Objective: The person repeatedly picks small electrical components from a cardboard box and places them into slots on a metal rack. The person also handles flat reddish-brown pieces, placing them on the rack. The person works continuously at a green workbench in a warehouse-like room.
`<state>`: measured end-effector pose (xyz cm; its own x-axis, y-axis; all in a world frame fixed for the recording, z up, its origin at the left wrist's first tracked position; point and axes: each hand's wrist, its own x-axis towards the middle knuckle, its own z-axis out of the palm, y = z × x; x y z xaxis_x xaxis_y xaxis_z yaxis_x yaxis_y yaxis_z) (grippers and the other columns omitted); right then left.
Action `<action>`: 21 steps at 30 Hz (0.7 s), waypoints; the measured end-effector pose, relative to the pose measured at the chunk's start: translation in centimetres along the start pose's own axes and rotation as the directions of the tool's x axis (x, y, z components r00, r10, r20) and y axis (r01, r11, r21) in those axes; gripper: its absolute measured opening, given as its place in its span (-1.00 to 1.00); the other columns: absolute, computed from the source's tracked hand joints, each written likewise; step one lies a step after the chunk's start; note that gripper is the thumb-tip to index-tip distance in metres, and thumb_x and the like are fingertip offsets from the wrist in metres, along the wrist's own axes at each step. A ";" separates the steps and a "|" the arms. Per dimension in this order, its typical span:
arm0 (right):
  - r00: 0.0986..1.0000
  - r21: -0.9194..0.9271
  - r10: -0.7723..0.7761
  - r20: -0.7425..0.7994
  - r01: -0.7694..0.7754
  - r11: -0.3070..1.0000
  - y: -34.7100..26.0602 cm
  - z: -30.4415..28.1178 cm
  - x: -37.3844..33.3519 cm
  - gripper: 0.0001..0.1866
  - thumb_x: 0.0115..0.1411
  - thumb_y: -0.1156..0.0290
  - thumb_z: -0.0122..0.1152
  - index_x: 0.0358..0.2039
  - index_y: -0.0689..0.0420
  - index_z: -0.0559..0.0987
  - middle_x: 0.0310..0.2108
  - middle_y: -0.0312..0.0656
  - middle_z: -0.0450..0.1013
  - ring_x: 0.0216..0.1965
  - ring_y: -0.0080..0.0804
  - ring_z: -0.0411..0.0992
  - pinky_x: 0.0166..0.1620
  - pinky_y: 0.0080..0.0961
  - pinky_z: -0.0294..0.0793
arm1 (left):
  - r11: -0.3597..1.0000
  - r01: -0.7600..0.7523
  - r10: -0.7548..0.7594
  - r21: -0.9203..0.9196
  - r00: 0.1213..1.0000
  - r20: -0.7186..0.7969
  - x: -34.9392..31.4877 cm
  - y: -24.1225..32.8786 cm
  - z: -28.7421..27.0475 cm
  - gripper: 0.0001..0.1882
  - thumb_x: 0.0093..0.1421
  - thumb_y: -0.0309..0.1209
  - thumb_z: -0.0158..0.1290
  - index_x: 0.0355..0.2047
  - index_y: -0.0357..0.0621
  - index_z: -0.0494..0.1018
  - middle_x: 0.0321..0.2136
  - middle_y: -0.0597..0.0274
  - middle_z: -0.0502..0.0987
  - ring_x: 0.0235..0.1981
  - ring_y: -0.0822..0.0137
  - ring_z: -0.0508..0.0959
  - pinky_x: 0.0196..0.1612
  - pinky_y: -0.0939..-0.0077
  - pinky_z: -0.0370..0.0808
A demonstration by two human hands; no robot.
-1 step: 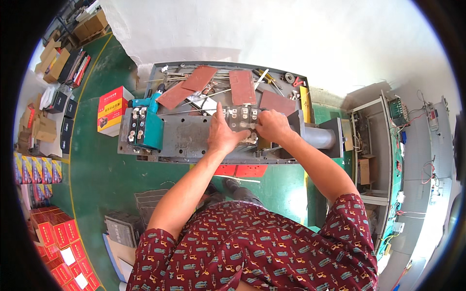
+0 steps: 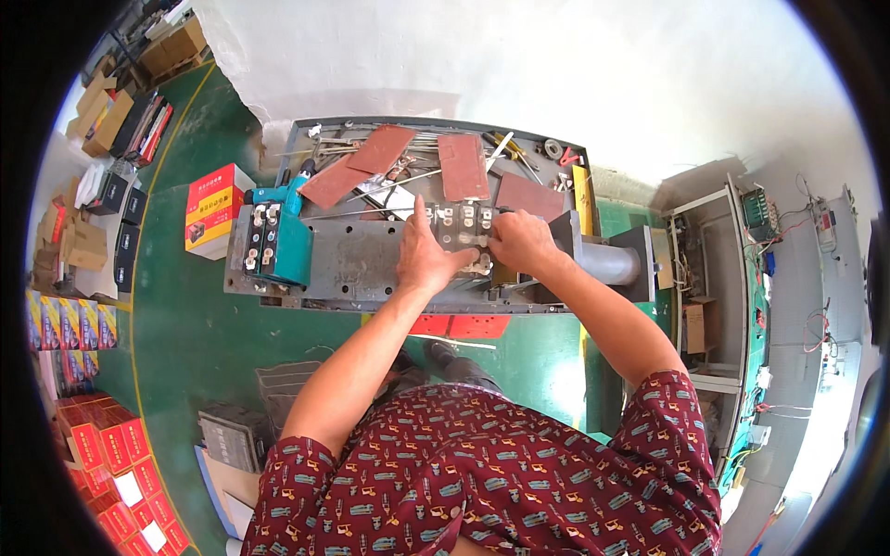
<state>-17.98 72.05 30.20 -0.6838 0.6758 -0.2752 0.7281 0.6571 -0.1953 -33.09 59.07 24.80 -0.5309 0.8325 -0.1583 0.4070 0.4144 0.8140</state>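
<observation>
A terminal block (image 2: 449,221) with metal bolts and lugs is on the grey metal fixture (image 2: 348,259) in front of me. My left hand (image 2: 425,255) braces it, fingers straight along its left side and thumb stretched across its near part. At its right side is my right hand (image 2: 521,243), fingers curled in; a small dark piece shows at the knuckles, and what lies inside the grip is hidden. Farther left on the fixture stands a teal-cased unit (image 2: 295,252) with a black terminal panel and metal bolts. Behind it lies a teal power drill (image 2: 295,191).
Behind the fixture, a shallow metal tray (image 2: 436,121) holds reddish-brown sheets (image 2: 461,167), rods, tools and a tape roll (image 2: 553,148). A thick pipe (image 2: 612,264) joins the fixture at right. A red-yellow box (image 2: 213,211) stands left; a metal rack (image 2: 709,278) is at right.
</observation>
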 end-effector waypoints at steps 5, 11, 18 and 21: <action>0.981 0.215 -0.107 -0.163 0.141 0.966 1.2 0.7 -0.6 -0.78 0.16 0.37 0.27 -0.22 0.18 0.72 -0.28 0.09 0.64 -0.18 0.17 0.62 -0.09 0.01 0.60 | 1.000 -0.011 0.010 -0.018 1.000 -0.019 -0.1 0.0 0.2 0.51 -0.15 -0.05 0.57 0.60 -0.07 -0.26 0.40 -0.18 0.20 0.38 -0.18 0.32 0.37 -0.05 0.37; 0.960 0.219 -0.121 -0.253 0.179 0.959 1.4 2.0 -1.1 -0.75 0.15 0.45 0.31 -0.16 0.23 0.72 -0.27 0.06 0.63 -0.19 0.12 0.62 -0.10 -0.08 0.60 | 0.999 -0.041 0.040 -0.018 0.998 -0.048 -0.2 -0.2 0.3 0.50 -0.15 -0.05 0.57 0.59 -0.08 -0.24 0.40 -0.19 0.20 0.37 -0.21 0.32 0.37 -0.05 0.36; 0.985 0.305 -0.047 -0.163 0.096 0.948 2.2 2.8 -0.3 -0.75 0.09 0.41 0.34 -0.24 0.26 0.73 -0.35 0.11 0.66 -0.27 0.11 0.66 -0.12 -0.09 0.66 | 0.998 -0.058 0.057 -0.004 0.997 -0.042 -0.2 -0.3 0.4 0.50 -0.14 -0.06 0.58 0.59 -0.07 -0.23 0.40 -0.22 0.19 0.36 -0.23 0.32 0.37 -0.06 0.36; 0.998 0.503 0.037 -0.057 -0.003 0.864 2.3 2.2 0.1 -0.75 0.04 0.38 0.40 -0.29 0.27 0.75 -0.42 0.08 0.66 -0.42 -0.05 0.66 -0.24 -0.21 0.68 | 0.998 -0.060 0.060 0.004 0.997 -0.049 -0.2 -0.3 0.5 0.49 -0.15 -0.05 0.58 0.59 -0.06 -0.22 0.40 -0.24 0.18 0.37 -0.25 0.30 0.36 -0.06 0.37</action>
<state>-16.28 72.95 27.66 -0.6583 0.7174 -0.2279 0.6559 0.3980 -0.6414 -32.76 58.90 24.32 -0.5413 0.8369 -0.0812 0.4415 0.3650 0.8197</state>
